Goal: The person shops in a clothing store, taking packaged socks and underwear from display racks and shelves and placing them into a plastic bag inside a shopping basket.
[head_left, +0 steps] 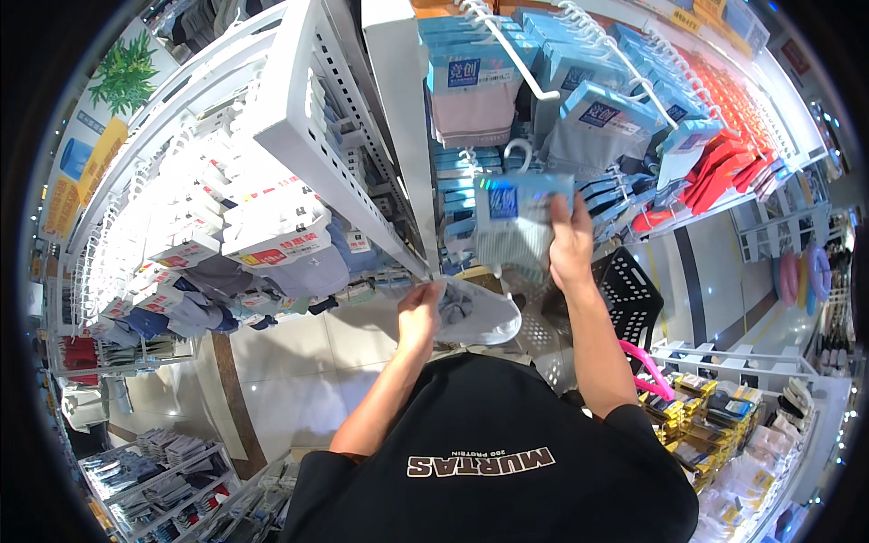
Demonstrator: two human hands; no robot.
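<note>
My right hand grips the right edge of a carded pack. Its light blue header card has a white hook on top, and pale grey-green ribbed fabric is folded below. Similar blue-carded packs hang from the rack just beyond it. Closer to me and to the left, my left hand is closed on the left edge of a translucent white plastic bag. Something greyish shows inside the bag, too unclear to name. The pack is held above the bag, apart from it.
White metal prongs stick out toward me. A white rack frame divides them from white-carded garments at left. Red packs hang at far right. A black basket with a pink handle is beside my right forearm.
</note>
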